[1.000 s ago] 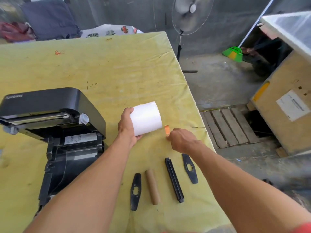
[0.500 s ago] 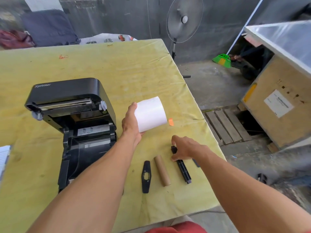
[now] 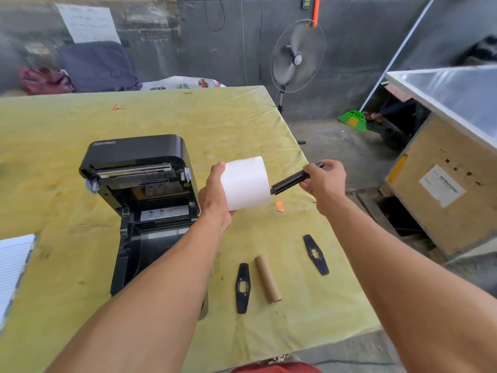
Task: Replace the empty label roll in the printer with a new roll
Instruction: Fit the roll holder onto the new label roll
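My left hand (image 3: 215, 196) grips a new white label roll (image 3: 246, 183) above the table, just right of the black printer (image 3: 139, 189), whose lid stands open. My right hand (image 3: 324, 179) holds a black spindle rod (image 3: 291, 180) with its left tip at the roll's right end. The empty brown cardboard core (image 3: 268, 279) lies on the table near the front edge, between two flat black roll guides (image 3: 242, 288) (image 3: 316, 254).
The table (image 3: 80, 125) wears a yellow cloth and its right edge drops to a concrete floor. A small orange scrap (image 3: 279, 205) lies under the roll. Lined paper (image 3: 12, 265) sits at the left edge. A standing fan (image 3: 297, 56) and a wooden crate (image 3: 443, 189) stand to the right.
My right hand dropped the orange scrap, reached down to the black spindle rod, picked it up and brought it to the roll's right end. The left hand kept holding the roll.
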A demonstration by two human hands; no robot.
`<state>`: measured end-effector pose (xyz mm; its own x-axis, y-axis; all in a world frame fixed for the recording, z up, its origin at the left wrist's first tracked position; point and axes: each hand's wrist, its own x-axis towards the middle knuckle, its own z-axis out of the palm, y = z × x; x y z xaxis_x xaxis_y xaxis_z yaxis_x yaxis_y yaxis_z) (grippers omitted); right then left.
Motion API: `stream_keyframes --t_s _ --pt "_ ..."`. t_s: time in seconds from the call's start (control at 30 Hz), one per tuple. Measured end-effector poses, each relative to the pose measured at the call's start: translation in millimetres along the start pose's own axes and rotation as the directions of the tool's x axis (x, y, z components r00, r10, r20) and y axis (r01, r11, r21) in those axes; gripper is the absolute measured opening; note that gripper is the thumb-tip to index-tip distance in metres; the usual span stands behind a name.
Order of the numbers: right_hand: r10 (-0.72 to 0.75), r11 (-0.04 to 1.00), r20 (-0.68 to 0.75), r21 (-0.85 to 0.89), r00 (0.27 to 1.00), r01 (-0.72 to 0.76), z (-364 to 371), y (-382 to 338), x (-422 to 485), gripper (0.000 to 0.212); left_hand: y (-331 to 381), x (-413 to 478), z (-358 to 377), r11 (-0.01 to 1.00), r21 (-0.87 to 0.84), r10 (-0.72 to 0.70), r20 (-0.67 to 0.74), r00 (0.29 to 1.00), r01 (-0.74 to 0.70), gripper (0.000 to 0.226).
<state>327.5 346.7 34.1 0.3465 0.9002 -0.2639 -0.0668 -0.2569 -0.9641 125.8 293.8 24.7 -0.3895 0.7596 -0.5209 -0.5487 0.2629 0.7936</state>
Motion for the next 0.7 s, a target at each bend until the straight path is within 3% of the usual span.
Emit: stream_keyframes --t_s 0.2,0.43,0.57,0.7 --pt "0.063 0.945 -0.061 0.324 0.996 -0.039 6.9 -6.2 -13.6 0.042 16.6 -7.3 -1.1 1.0 0.009 -0.005 0.001 1.0 0.005 0.038" --pt "0.059 0.896 -0.064 0.443 0.996 -0.025 18.7 -12.9 -36.2 0.043 20.7 -15.0 -2.8 1.0 0.016 -0.008 0.019 1.0 0.008 0.04" --pt "0.038 0.918 -0.075 0.397 0.996 -0.005 18.8 -16.7 -45.0 0.043 20.9 -18.3 -5.2 1.0 -0.004 -0.017 0.011 1.0 0.017 0.038" --pt "-0.063 0.981 -0.086 0.178 0.994 0.077 13.7 -18.6 -48.8 0.042 23.7 -18.7 -9.1 1.0 0.013 -0.01 0.005 1.0 0.01 0.037"
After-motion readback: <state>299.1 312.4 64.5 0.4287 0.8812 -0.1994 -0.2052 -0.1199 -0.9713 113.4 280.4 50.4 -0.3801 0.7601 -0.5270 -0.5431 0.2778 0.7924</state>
